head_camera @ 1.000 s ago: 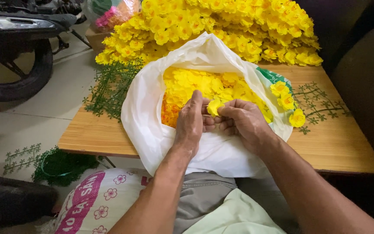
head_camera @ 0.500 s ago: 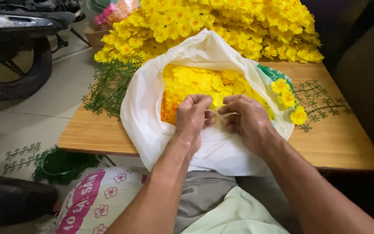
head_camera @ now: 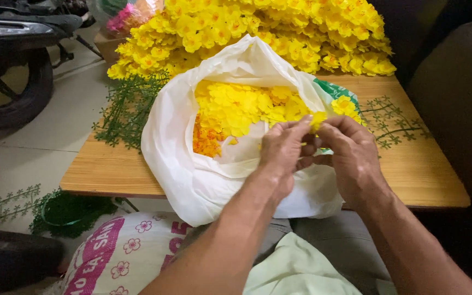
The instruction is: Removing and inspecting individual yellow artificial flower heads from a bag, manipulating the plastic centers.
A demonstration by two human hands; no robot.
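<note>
left hand (head_camera: 281,155) + right hand (head_camera: 350,155) pinch one yellow flower (head_camera: 318,119) | bag (head_camera: 192,175) of petals below | stems (head_camera: 127,112) left | flower heap (head_camera: 258,33) beyond

A small yellow artificial flower (head_camera: 318,119) sat pinched between fingertips, just above the open white bag (head_camera: 192,164) of yellow blooms.
</note>
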